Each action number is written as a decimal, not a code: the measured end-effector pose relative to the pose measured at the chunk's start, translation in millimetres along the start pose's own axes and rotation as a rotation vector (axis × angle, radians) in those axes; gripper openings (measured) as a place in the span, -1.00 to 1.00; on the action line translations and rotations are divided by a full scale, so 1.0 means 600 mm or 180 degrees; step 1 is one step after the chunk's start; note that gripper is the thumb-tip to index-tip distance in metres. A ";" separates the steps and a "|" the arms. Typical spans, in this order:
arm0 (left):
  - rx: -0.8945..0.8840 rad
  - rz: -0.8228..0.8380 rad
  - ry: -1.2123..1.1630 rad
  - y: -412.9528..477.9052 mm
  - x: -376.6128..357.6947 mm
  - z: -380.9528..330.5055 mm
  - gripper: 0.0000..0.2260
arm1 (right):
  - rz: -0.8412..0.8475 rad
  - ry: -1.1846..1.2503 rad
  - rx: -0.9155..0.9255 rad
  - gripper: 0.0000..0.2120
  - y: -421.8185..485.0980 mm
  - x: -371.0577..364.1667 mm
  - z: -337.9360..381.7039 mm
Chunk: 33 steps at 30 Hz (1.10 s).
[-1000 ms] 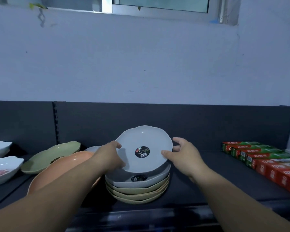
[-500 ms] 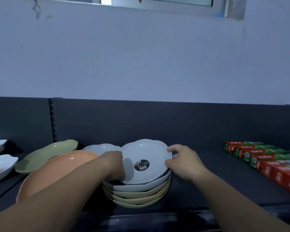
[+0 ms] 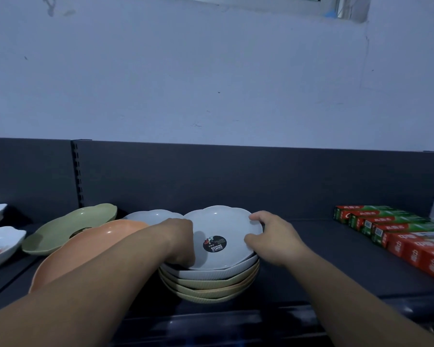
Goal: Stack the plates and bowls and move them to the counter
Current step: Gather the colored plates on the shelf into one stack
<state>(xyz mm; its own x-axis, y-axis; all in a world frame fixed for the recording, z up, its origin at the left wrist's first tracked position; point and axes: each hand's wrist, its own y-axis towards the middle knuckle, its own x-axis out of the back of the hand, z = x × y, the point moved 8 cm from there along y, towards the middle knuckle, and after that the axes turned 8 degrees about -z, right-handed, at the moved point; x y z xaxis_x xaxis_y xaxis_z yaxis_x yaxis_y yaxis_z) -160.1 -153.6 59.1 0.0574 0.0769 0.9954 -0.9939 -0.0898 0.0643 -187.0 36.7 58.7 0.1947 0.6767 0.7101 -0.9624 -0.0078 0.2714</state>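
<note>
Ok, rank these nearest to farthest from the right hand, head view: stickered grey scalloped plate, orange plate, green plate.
1. Stickered grey scalloped plate, atop the stack, held by the right hand.
2. Orange plate, left of the stack.
3. Green plate, farther left, behind.

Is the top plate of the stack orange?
No, the top plate is white with a round black sticker inside.

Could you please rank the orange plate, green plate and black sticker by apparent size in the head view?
1. orange plate, though it is nearer the camera and partly hidden, so its lead is unsure
2. green plate
3. black sticker, clearly smallest
</note>
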 end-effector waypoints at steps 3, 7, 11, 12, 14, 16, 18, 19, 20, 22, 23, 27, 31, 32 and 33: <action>-0.0092 -0.0054 0.0069 -0.007 0.010 -0.003 -0.42 | -0.0048 0.0046 0.0048 -0.49 -0.009 -0.002 0.013; -0.0214 -0.0312 -0.0089 -0.016 0.023 -0.007 -0.48 | -0.0179 0.0043 0.0110 -0.52 -0.023 -0.003 0.031; -0.0201 -0.0820 -0.0933 -0.033 0.039 0.019 -0.46 | -0.0339 -0.0021 0.0146 -0.54 -0.040 -0.001 0.044; -0.0224 -0.0953 -0.1102 -0.041 0.043 0.024 -0.47 | -0.0394 -0.0043 0.0151 -0.55 -0.045 -0.001 0.047; -0.0316 -0.1245 -0.1378 -0.063 0.047 0.031 -0.50 | -0.0502 -0.0062 0.0187 -0.56 -0.054 -0.001 0.058; -0.0419 -0.1468 -0.1610 -0.088 0.045 0.037 -0.53 | -0.0589 -0.0047 0.0275 -0.58 -0.066 -0.006 0.077; -0.0436 -0.1638 -0.1745 -0.111 0.039 0.052 -0.56 | -0.0632 -0.0063 0.0433 -0.59 -0.078 -0.016 0.102; -0.0410 -0.1730 -0.1759 -0.118 0.037 0.065 -0.58 | -0.0630 -0.0072 0.0525 -0.60 -0.084 -0.023 0.116; -0.0347 -0.1827 -0.1768 -0.124 0.037 0.082 -0.59 | -0.0614 -0.0077 0.0618 -0.60 -0.090 -0.031 0.130; -0.0107 -0.1959 -0.1732 -0.133 0.036 0.131 -0.61 | -0.0571 -0.0052 0.0797 -0.60 -0.103 -0.046 0.159; 0.0060 -0.1948 -0.1680 -0.135 0.032 0.160 -0.60 | -0.0560 -0.0014 0.0889 -0.61 -0.109 -0.054 0.173; 0.0693 -0.1622 -0.1580 -0.141 -0.005 0.266 -0.53 | -0.0443 0.0066 0.1113 -0.62 -0.126 -0.093 0.221; 0.0967 -0.1349 -0.1550 -0.157 -0.048 0.311 -0.50 | -0.0199 0.0046 0.1226 -0.59 -0.139 -0.138 0.254; 0.1003 -0.1315 -0.1555 -0.160 -0.057 0.318 -0.50 | -0.0134 0.0027 0.1247 -0.58 -0.141 -0.149 0.260; 0.1030 -0.1280 -0.1569 -0.163 -0.064 0.324 -0.51 | -0.0077 0.0017 0.1271 -0.57 -0.143 -0.160 0.266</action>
<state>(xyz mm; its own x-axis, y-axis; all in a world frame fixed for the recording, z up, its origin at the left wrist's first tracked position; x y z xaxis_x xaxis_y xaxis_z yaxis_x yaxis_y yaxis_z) -46.9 -340.6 28.2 0.5256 -0.2851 0.8016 -0.8133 -0.4448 0.3751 -92.7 -145.0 71.0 0.2145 0.6839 0.6973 -0.8081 -0.2768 0.5200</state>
